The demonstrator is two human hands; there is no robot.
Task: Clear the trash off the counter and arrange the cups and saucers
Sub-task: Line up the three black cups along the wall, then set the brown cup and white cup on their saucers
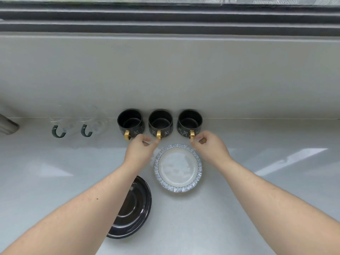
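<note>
Three black cups [160,124], two clear cups [77,122], both hands [141,150] pinching gold handles [158,135].

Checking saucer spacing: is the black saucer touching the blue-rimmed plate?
Apart. The head view shows bare counter between the black saucer and the blue-rimmed plate.
</note>
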